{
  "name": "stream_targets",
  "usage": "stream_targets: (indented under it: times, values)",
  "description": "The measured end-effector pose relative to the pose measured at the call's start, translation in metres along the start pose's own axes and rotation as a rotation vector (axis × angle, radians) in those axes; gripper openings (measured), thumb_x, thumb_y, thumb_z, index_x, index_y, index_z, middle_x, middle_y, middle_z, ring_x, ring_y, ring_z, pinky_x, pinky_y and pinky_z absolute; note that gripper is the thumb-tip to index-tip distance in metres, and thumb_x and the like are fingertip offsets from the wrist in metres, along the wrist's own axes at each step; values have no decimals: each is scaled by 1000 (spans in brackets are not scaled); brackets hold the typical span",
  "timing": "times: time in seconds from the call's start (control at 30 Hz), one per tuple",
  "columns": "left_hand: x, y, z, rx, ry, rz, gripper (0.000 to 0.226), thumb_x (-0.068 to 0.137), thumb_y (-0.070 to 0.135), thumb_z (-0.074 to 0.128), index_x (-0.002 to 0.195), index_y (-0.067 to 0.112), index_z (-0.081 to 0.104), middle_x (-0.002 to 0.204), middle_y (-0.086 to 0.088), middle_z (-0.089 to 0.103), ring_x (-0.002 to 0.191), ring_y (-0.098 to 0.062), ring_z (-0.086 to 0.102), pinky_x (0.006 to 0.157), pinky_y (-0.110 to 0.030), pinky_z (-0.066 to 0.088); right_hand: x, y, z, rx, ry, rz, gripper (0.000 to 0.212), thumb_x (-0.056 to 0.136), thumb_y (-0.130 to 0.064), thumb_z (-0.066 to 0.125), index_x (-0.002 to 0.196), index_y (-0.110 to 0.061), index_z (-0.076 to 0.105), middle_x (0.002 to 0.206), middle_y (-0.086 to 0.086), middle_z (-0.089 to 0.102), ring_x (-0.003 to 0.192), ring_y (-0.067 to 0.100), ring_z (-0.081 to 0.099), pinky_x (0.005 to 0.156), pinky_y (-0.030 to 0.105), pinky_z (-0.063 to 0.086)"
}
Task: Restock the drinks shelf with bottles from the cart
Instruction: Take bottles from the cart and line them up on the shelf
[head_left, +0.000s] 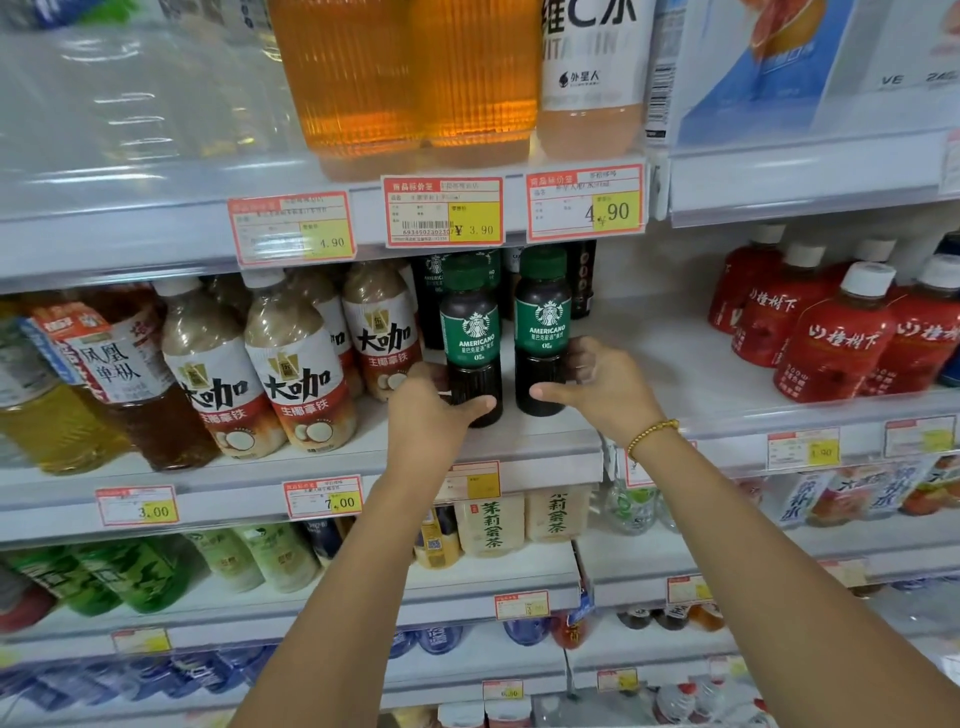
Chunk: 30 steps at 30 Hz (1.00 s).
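Note:
Two dark coffee bottles with green caps and green Americano labels stand upright side by side on the middle shelf (550, 441). My left hand (434, 410) is wrapped around the base of the left bottle (471, 332). My right hand (597, 384), with a gold bead bracelet at the wrist, grips the base of the right bottle (543, 325). More bottles of the same coffee (432, 291) stand behind them in the row. The cart is out of view.
Milky coconut latte bottles (296, 374) crowd the shelf just left of my hands, with tea bottles further left. Red drink bottles (831, 338) fill the right bay. Bare shelf (649, 358) lies right of the coffee. Price tags line the shelf edges above and below.

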<state>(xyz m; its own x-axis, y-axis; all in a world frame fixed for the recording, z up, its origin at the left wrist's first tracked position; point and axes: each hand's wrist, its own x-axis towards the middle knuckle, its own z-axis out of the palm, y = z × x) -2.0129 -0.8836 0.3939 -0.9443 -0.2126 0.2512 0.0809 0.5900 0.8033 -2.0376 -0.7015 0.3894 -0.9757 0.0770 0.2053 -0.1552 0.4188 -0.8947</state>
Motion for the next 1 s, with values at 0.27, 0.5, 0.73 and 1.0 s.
stream_targets:
  times: [0.27,0.5,0.73,1.0]
  values:
    - [35,-2,3,153,9,-48,30,75,29,76,80,2,65,83,-16,70,77,-29,64,62,-28,41,33,-9,26,33,-31,-19,48,64,-12,85,107,-8,63,103,9,70,93,19,66,88,33,54]
    - [51,2,10,658,-1,15,43,90,42,55,91,-1,61,92,-18,67,88,-34,64,64,-33,40,56,-7,42,0,-29,-29,43,64,-15,85,102,-9,67,99,10,72,92,22,68,85,39,55]
    - [55,3,15,814,8,-20,39,97,33,46,107,-3,58,108,-20,65,100,-34,63,74,-36,49,66,-19,51,-127,-20,-40,56,69,-27,82,116,-6,62,113,7,67,103,20,62,76,20,41]
    - [62,5,23,721,18,-124,33,97,27,48,112,-1,58,115,-20,62,108,-36,59,85,-39,46,75,-21,58,-141,-9,-9,63,69,-30,82,122,-5,57,122,10,63,111,23,60,84,23,46]
